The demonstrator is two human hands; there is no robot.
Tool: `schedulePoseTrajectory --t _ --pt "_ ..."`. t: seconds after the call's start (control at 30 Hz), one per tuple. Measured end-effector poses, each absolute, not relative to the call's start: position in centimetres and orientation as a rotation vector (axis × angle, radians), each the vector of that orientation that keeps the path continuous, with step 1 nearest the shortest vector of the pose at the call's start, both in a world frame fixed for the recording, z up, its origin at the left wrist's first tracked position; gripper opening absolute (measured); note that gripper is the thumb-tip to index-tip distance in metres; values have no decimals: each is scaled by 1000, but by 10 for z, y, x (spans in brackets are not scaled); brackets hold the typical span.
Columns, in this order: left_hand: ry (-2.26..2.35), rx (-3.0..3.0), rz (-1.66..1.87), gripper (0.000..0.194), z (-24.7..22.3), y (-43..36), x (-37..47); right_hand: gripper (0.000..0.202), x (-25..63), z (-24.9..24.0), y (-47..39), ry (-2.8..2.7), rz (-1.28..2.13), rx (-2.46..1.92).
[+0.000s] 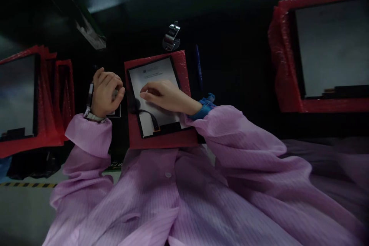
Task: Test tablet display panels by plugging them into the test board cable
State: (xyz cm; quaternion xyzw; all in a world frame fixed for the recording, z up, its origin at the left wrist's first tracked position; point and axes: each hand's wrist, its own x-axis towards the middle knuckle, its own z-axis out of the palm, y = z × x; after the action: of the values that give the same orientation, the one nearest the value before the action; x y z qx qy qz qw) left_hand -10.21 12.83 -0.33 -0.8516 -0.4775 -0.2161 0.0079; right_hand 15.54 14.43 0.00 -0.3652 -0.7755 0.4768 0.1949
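Observation:
A flat panel with a pale, faintly printed face and dark edges lies slightly turned on a red bubble-wrap sheet. Over its middle is my right hand, fingers bent and thumb and fingertips close together; anything between them is too small to make out. A dark curved strip crosses the panel's lower left part. Left of the panel, my left hand is curled closed, and what it may hold is hidden. A slim black-and-white item shows along its outer side, above a wrist band.
A shiny metal object stands behind the panel, and a blue pen lies to its right. More panels on red wrap sit at the far right and far left. A green metal beam slants across the upper left.

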Motion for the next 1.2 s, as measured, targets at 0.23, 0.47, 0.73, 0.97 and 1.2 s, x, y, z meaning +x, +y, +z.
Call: schedulePoseTrajectory --t 0.23,0.47,0.73,0.97,1.2 --pt "-1572 -2635 -690 42 -6 128 -103 10 161 -1 142 -2177 1390 -972" --pt "-1607 -2621 -675 44 -4 126 -101 6 175 8 108 -2194 1175 -1105" --pt "-1621 -2599 -740 27 -2 122 -93 17 185 -10 19 -2338 775 -1130" --pt "-1616 -2610 -722 30 -2 122 -95 26 176 -7 19 -2430 662 -1188" --pt "-1542 -2615 -756 31 -4 119 -96 24 173 -8 19 -2600 487 -1133"
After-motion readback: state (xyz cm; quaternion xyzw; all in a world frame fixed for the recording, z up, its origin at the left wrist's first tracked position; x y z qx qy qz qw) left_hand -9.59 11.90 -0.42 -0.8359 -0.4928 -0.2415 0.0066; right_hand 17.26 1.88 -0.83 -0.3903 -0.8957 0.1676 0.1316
